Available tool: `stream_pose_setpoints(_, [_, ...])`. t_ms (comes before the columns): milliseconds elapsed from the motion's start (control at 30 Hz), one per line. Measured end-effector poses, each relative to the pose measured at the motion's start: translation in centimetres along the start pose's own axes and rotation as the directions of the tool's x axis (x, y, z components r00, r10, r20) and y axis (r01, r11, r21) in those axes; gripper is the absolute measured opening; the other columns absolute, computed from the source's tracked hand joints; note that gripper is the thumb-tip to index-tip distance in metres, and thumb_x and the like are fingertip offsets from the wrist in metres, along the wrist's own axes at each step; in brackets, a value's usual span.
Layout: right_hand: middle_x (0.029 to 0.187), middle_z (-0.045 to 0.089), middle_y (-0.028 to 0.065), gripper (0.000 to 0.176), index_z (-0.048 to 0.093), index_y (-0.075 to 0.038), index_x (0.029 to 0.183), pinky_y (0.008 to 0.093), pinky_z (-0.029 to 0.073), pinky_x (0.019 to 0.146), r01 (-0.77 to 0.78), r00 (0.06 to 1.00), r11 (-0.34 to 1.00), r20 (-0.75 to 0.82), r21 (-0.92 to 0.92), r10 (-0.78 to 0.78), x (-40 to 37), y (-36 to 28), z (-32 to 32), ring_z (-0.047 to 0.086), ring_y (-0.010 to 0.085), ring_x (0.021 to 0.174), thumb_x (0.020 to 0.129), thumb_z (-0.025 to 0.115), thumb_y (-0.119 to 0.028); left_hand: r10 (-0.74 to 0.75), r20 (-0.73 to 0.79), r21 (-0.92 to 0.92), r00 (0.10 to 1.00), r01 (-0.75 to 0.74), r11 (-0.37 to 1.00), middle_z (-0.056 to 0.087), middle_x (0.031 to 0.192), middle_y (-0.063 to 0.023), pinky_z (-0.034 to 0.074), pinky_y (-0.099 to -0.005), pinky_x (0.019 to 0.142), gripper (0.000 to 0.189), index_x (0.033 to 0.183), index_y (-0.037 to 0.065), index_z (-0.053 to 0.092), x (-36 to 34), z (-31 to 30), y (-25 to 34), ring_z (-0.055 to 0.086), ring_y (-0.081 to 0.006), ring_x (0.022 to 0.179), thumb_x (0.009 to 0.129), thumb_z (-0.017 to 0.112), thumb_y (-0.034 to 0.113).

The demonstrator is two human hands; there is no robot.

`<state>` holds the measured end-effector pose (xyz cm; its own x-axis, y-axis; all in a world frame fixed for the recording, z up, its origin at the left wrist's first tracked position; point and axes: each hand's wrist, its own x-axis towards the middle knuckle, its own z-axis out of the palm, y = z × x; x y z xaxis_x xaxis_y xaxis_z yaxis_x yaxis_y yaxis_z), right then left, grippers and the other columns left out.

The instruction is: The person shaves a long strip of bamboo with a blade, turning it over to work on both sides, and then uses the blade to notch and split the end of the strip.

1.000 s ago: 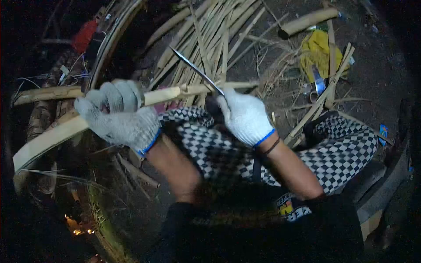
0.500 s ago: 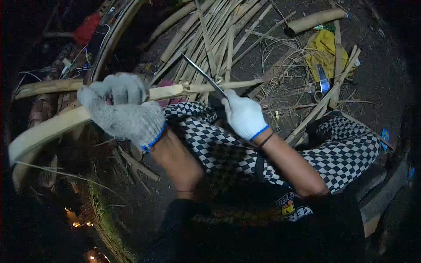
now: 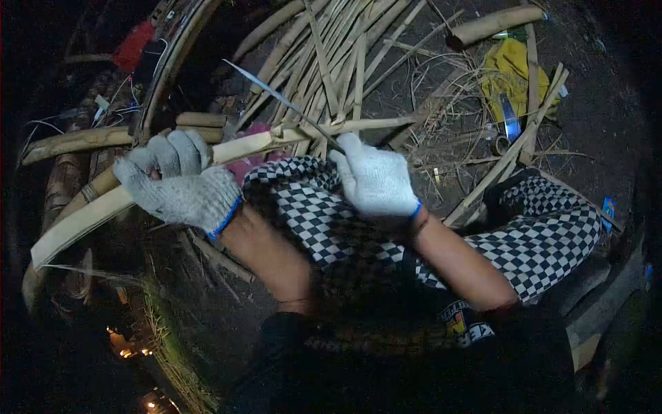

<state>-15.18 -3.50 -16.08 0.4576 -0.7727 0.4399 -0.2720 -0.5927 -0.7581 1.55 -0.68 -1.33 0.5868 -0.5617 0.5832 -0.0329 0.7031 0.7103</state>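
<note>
Gloved in white knit with a blue cuff, my left hand (image 3: 181, 181) is closed around a long split bamboo strip (image 3: 243, 147). The strip slants across in front of me, its wide pale end at lower left and its thin end at right, with a node near the middle. My right hand (image 3: 379, 181), also gloved, grips a knife (image 3: 276, 95) whose handle is hidden in the fist. Its long narrow blade points up and left and crosses over the strip just right of the node. My knees in checkered trousers (image 3: 317, 224) lie below the strip.
Many split bamboo strips (image 3: 331, 48) lie in a pile ahead. At the right are a yellow cloth (image 3: 503, 72), another blade (image 3: 509, 119), a bamboo tube (image 3: 496, 26) and scattered shavings (image 3: 441, 103). Small flames (image 3: 123, 345) glow at lower left.
The knife has swung so its tip points farther left, and my right hand has shifted slightly left. My left hand and the strip's wide end have moved a little, the end dropping slightly.
</note>
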Motion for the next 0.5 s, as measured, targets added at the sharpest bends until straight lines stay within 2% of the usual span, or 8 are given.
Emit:
stream_pose_setpoints(33, [0.070, 0.062, 0.0182, 0.021, 0.052, -0.006, 0.098, 0.0482, 0.048, 0.057, -0.006, 1.000, 1.000, 0.005, 0.003, 0.006, -0.5, 1.0, 1.2, 0.062, 0.0373, 0.064, 0.094, 0.047, -0.026, 0.024, -0.058, 0.039, 0.998, -0.022, 0.999, 0.022, 0.047, 0.0024, 0.018, -0.0269, 0.031, 0.044, 0.059, 0.018, 0.030, -0.1, 0.2, 0.1, 0.017, -0.0100, 0.035, 0.099, 0.036, 0.036])
stream_pose_setpoints(100, [0.070, 0.062, 0.0176, 0.021, 0.052, -0.006, 0.099, 0.0474, 0.049, 0.056, -0.292, 0.893, 0.931, 0.286, -0.218, 0.347, 0.1, 3.0, 2.2, 0.062, 0.0365, 0.065, 0.094, 0.047, -0.025, 0.072, -0.009, 0.153, 0.997, -0.070, 0.986, 0.021, 0.047, 0.0025, 0.018, -0.0279, 0.031, 0.045, 0.058, 0.018, 0.029, -0.4, -0.5, 0.1, 0.017, -0.0105, 0.034, 0.099, 0.036, 0.036])
stream_pose_setpoints(167, [0.066, 0.060, 0.0169, 0.020, 0.053, -0.007, 0.099, 0.0463, 0.049, 0.055, -0.206, 0.953, 0.945, 0.165, -0.255, 0.253, 0.9, 3.6, 1.4, 0.062, 0.0363, 0.063, 0.094, 0.047, -0.025, -0.006, 0.025, -0.072, 1.000, 0.008, 0.997, 0.021, 0.046, 0.0030, 0.018, -0.0283, 0.031, 0.045, 0.058, 0.018, 0.028, 0.2, -1.8, 0.2, 0.017, -0.0105, 0.034, 0.098, 0.038, 0.036])
stream_pose_setpoints(267, [0.066, 0.061, 0.0187, 0.021, 0.053, -0.006, 0.097, 0.0491, 0.048, 0.056, -0.103, 0.988, 0.994, 0.108, -0.035, 0.107, 0.4, 0.9, 0.1, 0.062, 0.0378, 0.062, 0.094, 0.047, -0.026, -0.018, 0.027, -0.009, 0.999, 0.018, 1.000, 0.022, 0.046, 0.0033, 0.017, -0.0278, 0.032, 0.043, 0.059, 0.019, 0.030, -0.4, -0.6, 0.7, 0.017, -0.0108, 0.034, 0.098, 0.040, 0.037])
stream_pose_setpoints(300, [0.066, 0.061, 0.0187, 0.021, 0.053, -0.006, 0.097, 0.0491, 0.048, 0.056, -0.104, 0.988, 0.994, 0.111, -0.039, 0.108, -0.2, 1.7, 1.2, 0.062, 0.0378, 0.062, 0.094, 0.047, -0.026, 0.012, 0.060, -0.008, 0.998, -0.012, 1.000, 0.022, 0.046, 0.0032, 0.017, -0.0274, 0.032, 0.043, 0.060, 0.019, 0.030, -0.6, 0.5, 0.7, 0.017, -0.0109, 0.034, 0.098, 0.040, 0.036])
stream_pose_setpoints(367, [0.069, 0.062, 0.0186, 0.021, 0.052, -0.006, 0.096, 0.0502, 0.048, 0.057, -0.218, 0.947, 0.961, 0.200, -0.173, 0.251, -0.8, 3.7, 3.3, 0.062, 0.0378, 0.065, 0.094, 0.047, -0.026, 0.051, -0.105, 0.051, 0.993, -0.046, 0.998, 0.023, 0.046, 0.0031, 0.017, -0.0275, 0.032, 0.043, 0.060, 0.019, 0.030, -1.1, 1.1, 0.5, 0.018, -0.0108, 0.034, 0.097, 0.042, 0.036])
stream_pose_setpoints(433, [0.068, 0.061, 0.0184, 0.020, 0.052, -0.007, 0.096, 0.0494, 0.048, 0.058, -0.256, 0.938, 0.944, 0.182, -0.207, 0.295, 0.8, 3.2, 2.1, 0.062, 0.0382, 0.065, 0.094, 0.046, -0.026, 0.045, 0.038, -0.001, 0.998, -0.045, 0.999, 0.024, 0.046, 0.0029, 0.018, -0.0269, 0.033, 0.043, 0.060, 0.018, 0.030, -0.3, -1.0, 0.2, 0.019, -0.0108, 0.035, 0.097, 0.043, 0.035])
stream_pose_setpoints(500, [0.067, 0.061, 0.0196, 0.019, 0.052, -0.008, 0.096, 0.0502, 0.048, 0.059, -0.136, 0.973, 0.990, 0.180, -0.039, 0.141, 0.3, 1.0, 0.5, 0.061, 0.0401, 0.065, 0.094, 0.046, -0.026, 0.084, -0.123, 0.127, 0.989, -0.069, 0.989, 0.024, 0.046, 0.0031, 0.019, -0.0271, 0.032, 0.043, 0.060, 0.018, 0.031, -1.0, 0.1, 0.4, 0.020, -0.0102, 0.035, 0.098, 0.042, 0.035])
